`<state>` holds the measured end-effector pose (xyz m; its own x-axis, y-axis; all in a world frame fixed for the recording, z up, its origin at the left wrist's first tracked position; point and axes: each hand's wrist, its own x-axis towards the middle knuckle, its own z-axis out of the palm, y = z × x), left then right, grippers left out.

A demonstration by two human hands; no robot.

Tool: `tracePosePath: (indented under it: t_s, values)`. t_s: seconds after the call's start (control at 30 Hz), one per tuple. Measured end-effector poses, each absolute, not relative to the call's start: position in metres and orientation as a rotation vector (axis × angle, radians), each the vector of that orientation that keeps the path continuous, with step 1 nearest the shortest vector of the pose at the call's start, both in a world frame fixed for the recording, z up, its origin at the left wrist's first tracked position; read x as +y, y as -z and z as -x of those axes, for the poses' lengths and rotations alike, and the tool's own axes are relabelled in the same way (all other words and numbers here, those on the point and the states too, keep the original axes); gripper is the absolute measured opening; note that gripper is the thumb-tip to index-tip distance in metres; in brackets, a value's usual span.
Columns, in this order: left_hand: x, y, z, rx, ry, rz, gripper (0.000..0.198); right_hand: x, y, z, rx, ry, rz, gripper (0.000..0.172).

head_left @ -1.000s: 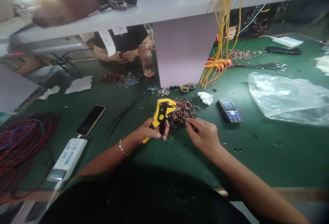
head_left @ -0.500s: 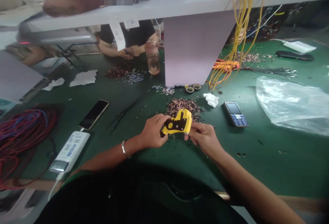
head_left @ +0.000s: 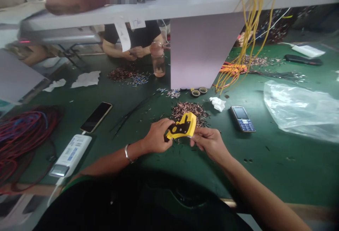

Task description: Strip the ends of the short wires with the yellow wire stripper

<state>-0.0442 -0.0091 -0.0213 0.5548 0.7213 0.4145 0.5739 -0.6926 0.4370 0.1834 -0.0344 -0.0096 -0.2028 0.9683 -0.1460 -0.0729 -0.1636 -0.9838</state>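
My left hand (head_left: 156,138) is closed round the handles of a yellow and black wire stripper (head_left: 182,126), whose head points right. My right hand (head_left: 208,142) is pinched right at the stripper's jaw; what its fingers hold is too small to make out. Just beyond both hands lies a pile of copper-coloured wire bits (head_left: 188,110) on the green table (head_left: 265,167). A bracelet sits on my left wrist.
A smartphone (head_left: 96,117) and a white power bank (head_left: 70,155) lie left, beside red and blue cable coils (head_left: 21,135). A keypad phone (head_left: 242,118), a crumpled tissue (head_left: 218,103) and a plastic bag (head_left: 302,109) lie right. Yellow wires (head_left: 249,22) hang from a shelf. Another person's hands (head_left: 135,52) work opposite, near a bottle (head_left: 158,59).
A second ago my left hand held the stripper upright while my right hand was in the wire pile. The stripper is tipped sideways now and my right hand has come to its jaw.
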Motion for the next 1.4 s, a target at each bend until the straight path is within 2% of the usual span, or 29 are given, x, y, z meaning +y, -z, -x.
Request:
tracePosePath:
  t_s: [0.7,1.13,1.4]
  values:
    - [-0.0083,0.0207,0.0427,1.134,-0.851,-2.479,0.021,-0.0346,0.0074,-0.1840,-1.240,-1.482,1.171,0.015]
    - [-0.0095,0.0259,0.0423,1.136,-0.879,-2.507,0.012,-0.0343,0.0064,-0.1855,-1.313,-1.434,1.193,0.018]
    - [-0.0092,0.0240,0.0412,1.163,-0.805,-2.446,0.017,-0.0342,0.0070,-0.1873,-1.328,-1.422,1.179,0.017]
